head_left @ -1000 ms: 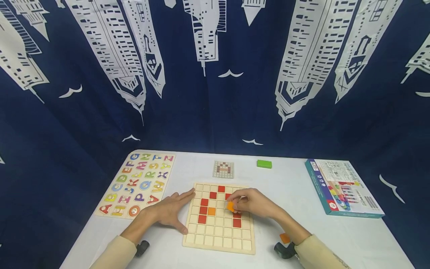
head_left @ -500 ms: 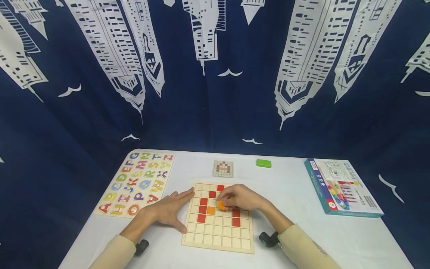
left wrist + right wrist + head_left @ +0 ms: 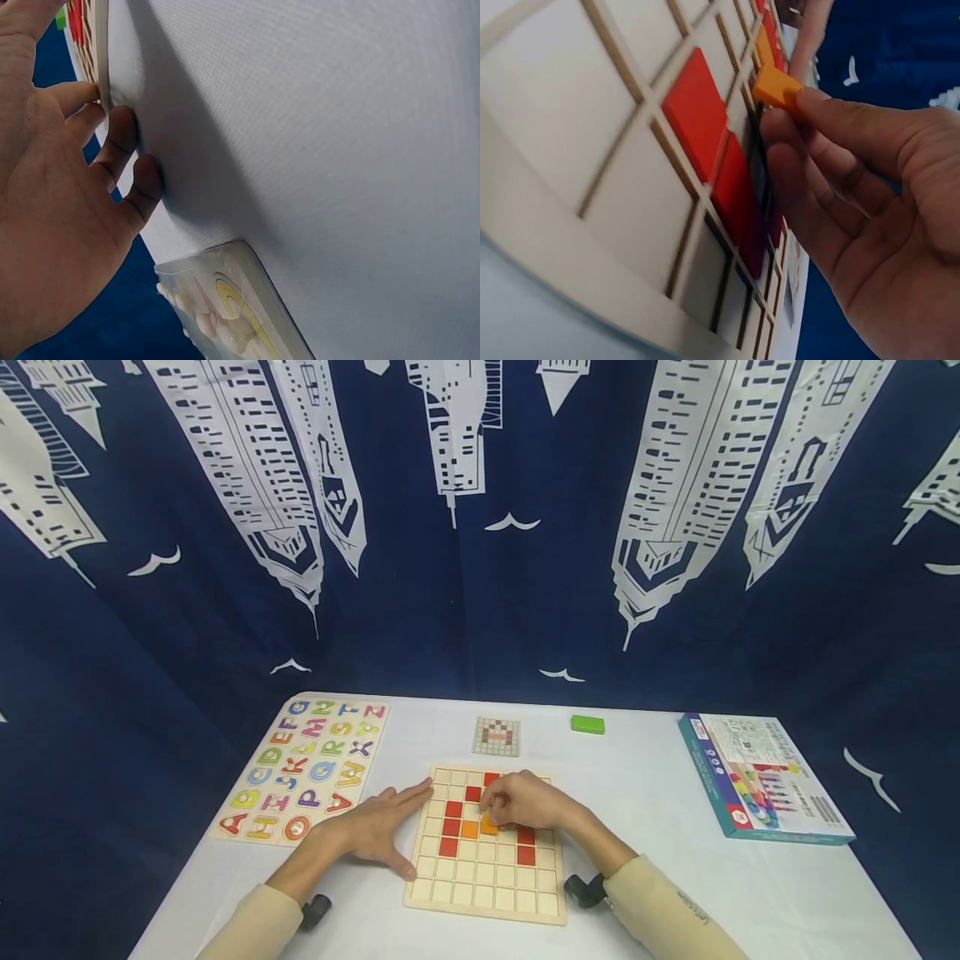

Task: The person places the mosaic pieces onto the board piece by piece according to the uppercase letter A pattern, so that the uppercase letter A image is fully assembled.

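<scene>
A pale wooden grid board (image 3: 486, 897) lies on the white table. Several red square tiles (image 3: 450, 827) and one orange tile (image 3: 469, 830) sit in its cells. Thumb and fingers of my right hand (image 3: 528, 802) pinch a second orange tile (image 3: 489, 824), just right of the seated one. In the right wrist view this pinched tile (image 3: 778, 88) is tilted, with red tiles (image 3: 696, 116) seated nearby. My left hand (image 3: 382, 827) has its fingers spread along the board's left edge. The left wrist view shows those fingertips (image 3: 122, 127) beside the board's side. My right hand covers some cells.
An alphabet board (image 3: 258, 837) with colourful letters lies at the left. Behind the grid board is a small pattern card (image 3: 497, 737), with a green block (image 3: 588, 725) to its right. A flat printed box (image 3: 780, 777) lies at the far right.
My right hand has moved left across the board with the orange tile, ending beside the seated orange one. An orange tile on the table at right is now hidden by the sleeve. The left hand stays.
</scene>
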Action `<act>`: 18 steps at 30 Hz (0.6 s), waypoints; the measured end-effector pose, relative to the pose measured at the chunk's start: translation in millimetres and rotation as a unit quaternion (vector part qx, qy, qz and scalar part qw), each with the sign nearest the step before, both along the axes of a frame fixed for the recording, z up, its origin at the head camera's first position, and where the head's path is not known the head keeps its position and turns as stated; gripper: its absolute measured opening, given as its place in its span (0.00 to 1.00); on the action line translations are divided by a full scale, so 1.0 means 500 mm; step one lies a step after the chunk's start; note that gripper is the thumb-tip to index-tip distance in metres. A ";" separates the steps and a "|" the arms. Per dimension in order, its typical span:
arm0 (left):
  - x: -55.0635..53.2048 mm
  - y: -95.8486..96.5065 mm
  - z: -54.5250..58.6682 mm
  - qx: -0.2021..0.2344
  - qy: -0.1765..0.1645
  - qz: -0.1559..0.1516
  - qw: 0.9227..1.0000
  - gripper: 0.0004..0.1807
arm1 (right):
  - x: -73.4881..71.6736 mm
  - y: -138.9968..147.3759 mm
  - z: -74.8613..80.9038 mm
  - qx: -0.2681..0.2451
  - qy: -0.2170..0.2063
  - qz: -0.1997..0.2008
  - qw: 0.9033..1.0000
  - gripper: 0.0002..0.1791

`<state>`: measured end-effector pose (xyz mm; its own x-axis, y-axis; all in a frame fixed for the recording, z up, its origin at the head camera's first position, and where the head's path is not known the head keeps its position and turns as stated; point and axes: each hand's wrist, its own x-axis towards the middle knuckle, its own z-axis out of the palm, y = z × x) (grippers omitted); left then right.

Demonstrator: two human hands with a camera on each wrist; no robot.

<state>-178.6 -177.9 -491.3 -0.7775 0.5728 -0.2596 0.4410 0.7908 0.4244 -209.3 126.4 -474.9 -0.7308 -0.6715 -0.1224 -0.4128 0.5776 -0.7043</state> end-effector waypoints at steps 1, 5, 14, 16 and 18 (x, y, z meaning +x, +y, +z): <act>0.000 0.000 0.000 0.000 0.000 0.001 1.000 0.71 | 0.001 -0.002 -0.002 0.002 0.002 0.000 1.000 0.07; 0.000 -0.001 -0.001 0.000 0.000 0.001 1.000 0.71 | 0.005 -0.009 -0.007 0.013 0.015 0.002 1.000 0.06; -0.002 -0.002 -0.004 0.001 0.004 0.001 1.000 0.71 | 0.008 -0.012 -0.009 0.030 0.039 0.002 0.999 0.06; -0.003 -0.003 -0.005 0.001 0.004 0.000 1.000 0.72 | 0.008 -0.012 -0.009 0.035 0.045 0.003 0.998 0.06; -0.003 -0.003 -0.007 0.002 0.005 -0.003 1.000 0.72 | 0.007 -0.013 -0.010 0.040 0.048 0.002 0.998 0.05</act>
